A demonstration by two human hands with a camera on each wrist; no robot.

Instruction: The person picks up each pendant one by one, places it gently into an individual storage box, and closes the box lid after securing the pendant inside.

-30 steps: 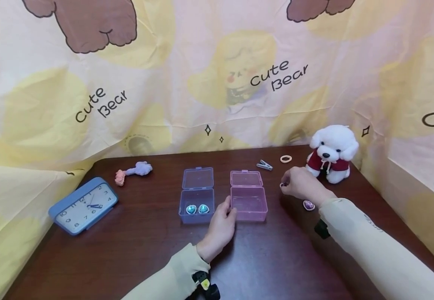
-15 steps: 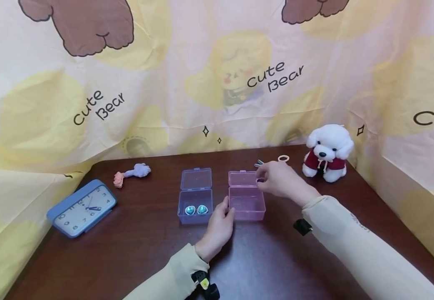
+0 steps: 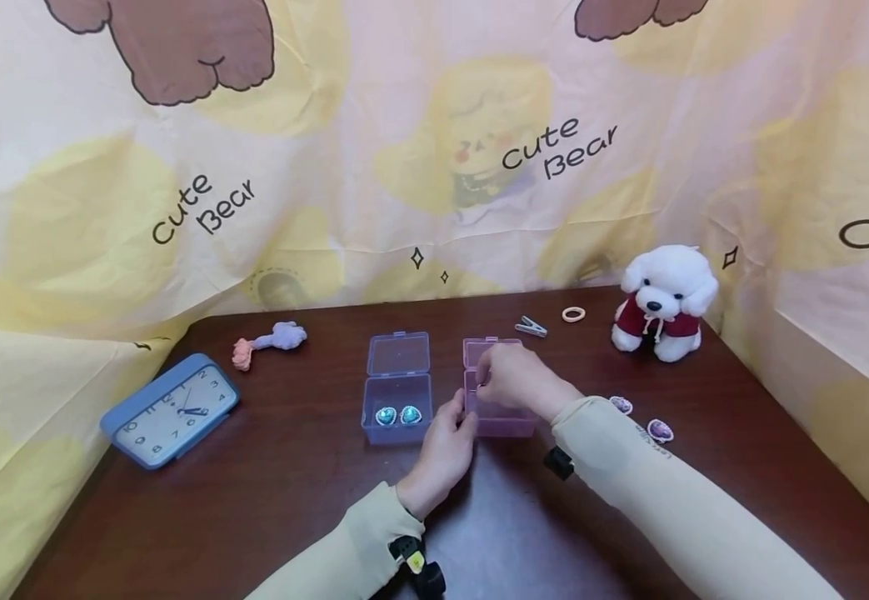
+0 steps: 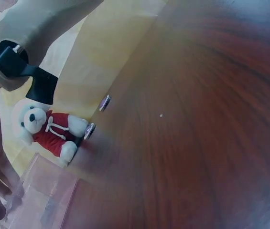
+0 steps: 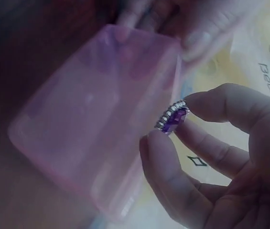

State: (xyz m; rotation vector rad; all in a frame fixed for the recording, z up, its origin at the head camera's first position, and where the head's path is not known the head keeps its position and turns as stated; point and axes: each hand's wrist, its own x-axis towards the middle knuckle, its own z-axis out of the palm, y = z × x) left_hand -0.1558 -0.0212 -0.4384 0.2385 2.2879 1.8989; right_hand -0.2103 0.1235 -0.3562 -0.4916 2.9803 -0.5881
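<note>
My right hand (image 3: 516,379) is over the open pink box (image 3: 507,427). Between its thumb and fingertips it pinches a purple gem with a sparkling rim (image 5: 172,117), clear in the right wrist view but mostly hidden in the head view. My left hand (image 3: 441,454) rests with extended fingers against the pink box's left side. Beside it stands an open blue box (image 3: 397,436), in which lie two round teal gems (image 3: 385,416). Two more purple gems (image 3: 660,431) lie on the table by my right sleeve.
A blue clock (image 3: 172,410) lies at the left, with a pink and lilac fuzzy item (image 3: 269,340) behind it. At the back are a clip (image 3: 531,327), a pale ring (image 3: 572,314) and a white plush dog (image 3: 665,304). A patterned cloth (image 3: 359,167) hangs behind the table.
My right hand has moved left from the table's right side to over the pink box, carrying the purple gem. My left hand has stayed beside the box.
</note>
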